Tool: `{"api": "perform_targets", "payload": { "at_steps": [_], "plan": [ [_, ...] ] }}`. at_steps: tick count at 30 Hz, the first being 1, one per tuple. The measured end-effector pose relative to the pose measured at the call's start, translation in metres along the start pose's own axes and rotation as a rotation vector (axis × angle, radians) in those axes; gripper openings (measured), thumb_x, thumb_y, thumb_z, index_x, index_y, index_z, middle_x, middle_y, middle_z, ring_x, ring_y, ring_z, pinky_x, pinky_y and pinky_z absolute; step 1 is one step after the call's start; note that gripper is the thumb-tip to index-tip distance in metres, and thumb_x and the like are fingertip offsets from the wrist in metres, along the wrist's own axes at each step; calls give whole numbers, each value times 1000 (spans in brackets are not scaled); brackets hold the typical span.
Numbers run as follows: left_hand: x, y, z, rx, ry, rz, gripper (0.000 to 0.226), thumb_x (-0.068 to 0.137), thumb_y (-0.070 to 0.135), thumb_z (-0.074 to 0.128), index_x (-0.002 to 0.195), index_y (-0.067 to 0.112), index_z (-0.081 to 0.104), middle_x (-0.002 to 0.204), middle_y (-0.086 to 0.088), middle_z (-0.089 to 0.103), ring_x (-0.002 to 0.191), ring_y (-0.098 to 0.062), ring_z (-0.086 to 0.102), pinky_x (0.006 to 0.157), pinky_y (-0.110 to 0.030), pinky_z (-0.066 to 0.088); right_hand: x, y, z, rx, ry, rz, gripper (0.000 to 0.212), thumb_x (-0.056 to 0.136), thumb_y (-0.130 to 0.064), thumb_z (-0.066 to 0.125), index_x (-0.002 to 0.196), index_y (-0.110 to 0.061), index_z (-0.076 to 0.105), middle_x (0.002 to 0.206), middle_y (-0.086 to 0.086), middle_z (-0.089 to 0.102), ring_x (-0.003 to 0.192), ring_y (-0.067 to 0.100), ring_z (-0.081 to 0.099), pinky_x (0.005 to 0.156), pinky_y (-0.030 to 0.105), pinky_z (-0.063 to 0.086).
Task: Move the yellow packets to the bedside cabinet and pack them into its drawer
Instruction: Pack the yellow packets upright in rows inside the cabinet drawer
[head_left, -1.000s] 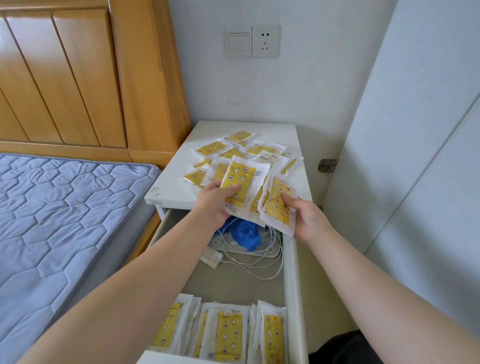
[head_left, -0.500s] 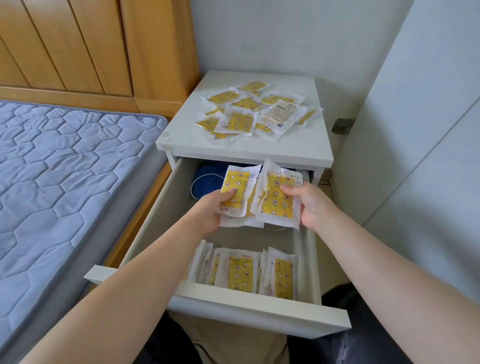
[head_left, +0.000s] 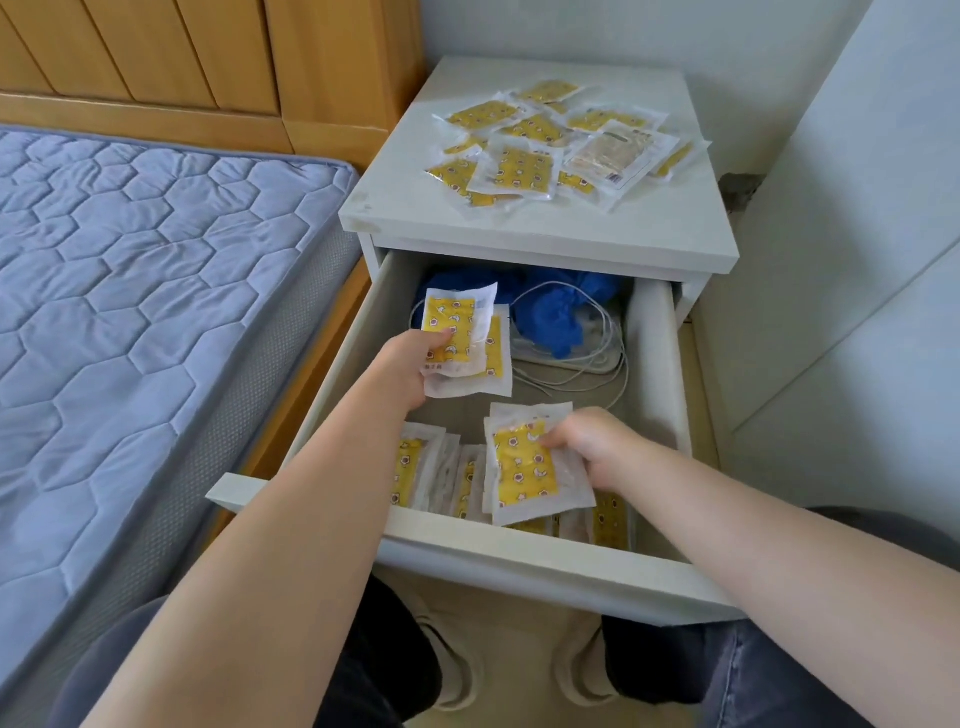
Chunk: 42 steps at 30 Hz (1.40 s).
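- The left hand grips a small stack of yellow packets, thumb on top and fingers curled beneath. It holds them over the middle of the open drawer.
- The right hand pinches a second stack by its right edge. This stack is tilted and sits just above the front of the drawer.
- Beneath that stack, a row of packets stands on edge against the drawer's front wall.
- At the back of the drawer lie a crumpled blue bundle and a coil of white cable, touching each other.
- The drawer is pulled far out of the white bedside cabinet. On the cabinet's top a loose pile of packets lies flat and overlapping, with one paler packet among them.
- To the left of the cabinet are a blue quilted mattress and a wooden headboard.
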<state>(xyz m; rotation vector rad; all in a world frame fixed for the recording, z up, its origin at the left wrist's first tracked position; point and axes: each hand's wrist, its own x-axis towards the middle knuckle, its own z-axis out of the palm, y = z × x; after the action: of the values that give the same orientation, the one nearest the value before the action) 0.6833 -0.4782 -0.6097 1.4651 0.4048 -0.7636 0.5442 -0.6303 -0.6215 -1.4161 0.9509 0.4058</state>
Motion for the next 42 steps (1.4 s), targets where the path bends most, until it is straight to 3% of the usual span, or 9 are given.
{"api": "perform_targets", "payload": {
  "at_steps": [6, 13, 18, 25, 27, 30, 33, 38, 42],
  "plan": [
    [-1, 1, 6, 26, -7, -19, 17, 88, 20, 67, 104, 16, 63, 101, -6, 72, 91, -25, 71, 88, -44, 56, 20, 17, 27, -288, 71, -62, 55, 78, 3, 68, 127, 2, 44, 118, 20, 58, 107, 35, 59, 92, 46, 51],
    [1, -1, 9, 77, 2, -30, 12, 89, 19, 67, 100, 16, 63, 101, -7, 71, 91, -26, 71, 87, -46, 56, 15, 23, 32, -938, 35, -364, 47, 84, -10, 64, 128, -8, 47, 113, 8, 58, 100, 22, 57, 68, 24, 43],
    [1, -1, 11, 118, 31, -16, 6, 89, 18, 66, 91, 18, 61, 95, -5, 69, 88, -23, 69, 80, -40, 57, 15, 21, 34, -1128, -43, -445, 47, 88, -13, 62, 131, -9, 45, 118, 7, 59, 103, 23, 58, 83, 30, 51],
    [4, -2, 10, 153, 57, 13, 18, 88, 20, 67, 105, 19, 62, 104, -5, 69, 95, -24, 68, 90, -44, 54, 8, 19, 26, -973, -190, -461, 82, 81, -17, 73, 148, -20, 25, 148, 2, 40, 130, 21, 45, 103, 31, 42],
    [3, -2, 10, 168, 59, 18, 22, 88, 21, 67, 109, 19, 61, 106, -5, 68, 96, -24, 67, 91, -44, 54, 2, 13, 20, -972, -149, -501, 70, 82, -14, 71, 143, -20, 37, 143, 1, 44, 127, 19, 47, 99, 26, 42],
    [2, -1, 12, 217, 47, 49, 27, 87, 22, 68, 113, 20, 60, 108, -5, 68, 99, -23, 67, 94, -46, 52, -1, -4, 7, -769, 132, -648, 34, 89, -7, 57, 122, -16, 58, 124, 0, 57, 115, 16, 55, 89, 23, 42],
    [0, -4, 13, 277, -29, 105, 29, 87, 22, 68, 115, 19, 61, 106, -4, 70, 96, -22, 69, 91, -45, 54, 3, -28, -8, -474, 353, -689, 29, 94, -10, 50, 121, -13, 56, 121, 0, 58, 112, 13, 53, 89, 22, 37],
    [-11, -6, 20, 429, -267, 204, 24, 88, 19, 66, 112, 21, 61, 104, 0, 70, 92, -17, 69, 73, -33, 58, 10, -65, -26, -461, 193, -640, 54, 91, -33, 61, 137, -9, 46, 138, 4, 50, 126, 19, 48, 105, 32, 38],
    [-14, -6, 24, 545, -390, 234, 37, 82, 12, 73, 115, 20, 57, 110, -4, 69, 98, -22, 68, 85, -42, 57, 10, -78, -36, -603, 80, -570, 19, 83, -19, 71, 97, -5, 70, 103, 13, 70, 99, 28, 65, 94, 45, 50]
  ]
}}
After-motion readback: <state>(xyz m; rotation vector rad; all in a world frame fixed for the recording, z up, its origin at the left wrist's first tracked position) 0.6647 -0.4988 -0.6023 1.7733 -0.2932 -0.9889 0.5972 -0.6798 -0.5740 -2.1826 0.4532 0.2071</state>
